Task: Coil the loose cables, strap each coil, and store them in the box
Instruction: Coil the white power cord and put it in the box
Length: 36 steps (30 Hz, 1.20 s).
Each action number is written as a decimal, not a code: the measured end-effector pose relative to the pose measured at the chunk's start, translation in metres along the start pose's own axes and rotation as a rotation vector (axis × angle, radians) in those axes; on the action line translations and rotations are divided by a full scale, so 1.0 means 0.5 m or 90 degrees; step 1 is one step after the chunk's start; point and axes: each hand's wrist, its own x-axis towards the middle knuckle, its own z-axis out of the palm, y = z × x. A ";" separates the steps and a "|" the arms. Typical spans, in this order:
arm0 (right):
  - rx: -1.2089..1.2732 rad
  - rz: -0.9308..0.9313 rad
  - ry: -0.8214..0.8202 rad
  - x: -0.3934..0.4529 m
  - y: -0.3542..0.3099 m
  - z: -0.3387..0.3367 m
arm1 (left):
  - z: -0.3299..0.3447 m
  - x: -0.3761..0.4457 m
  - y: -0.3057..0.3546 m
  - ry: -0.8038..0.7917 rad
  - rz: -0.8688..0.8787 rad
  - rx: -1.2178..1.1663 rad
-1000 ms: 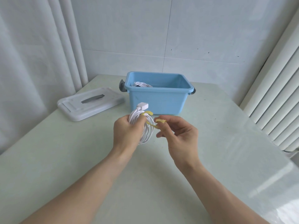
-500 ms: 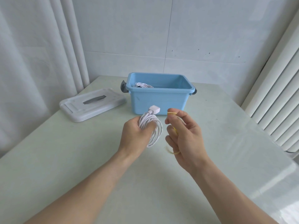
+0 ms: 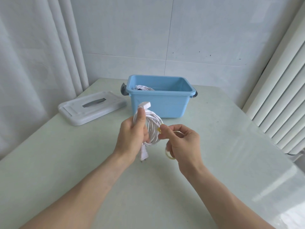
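Left hand (image 3: 132,134) still gripping the white cable coil (image 3: 152,126), now upright, plug (image 3: 28,153) newly dangling; right hand (image 3: 183,142) pinching the yellow strap (image 3: 169,154) at its rim.

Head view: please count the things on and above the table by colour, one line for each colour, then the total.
White: 3, the coiled white cable in the left hand, the white cable coil inside the box, the white plastic lid.
Blue: 1, the blue plastic box.
Yellow: 1, the yellow band held by the right hand.
Total: 5.
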 end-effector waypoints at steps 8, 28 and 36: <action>-0.028 -0.044 -0.044 -0.015 -0.010 0.007 | -0.014 0.012 -0.020 -0.071 -0.008 -0.078; -0.061 -0.016 -0.052 0.018 0.015 -0.019 | 0.003 -0.012 -0.041 -0.241 0.133 0.105; -0.054 -0.017 -0.217 0.029 0.015 -0.022 | -0.017 0.003 -0.046 -0.217 0.082 0.114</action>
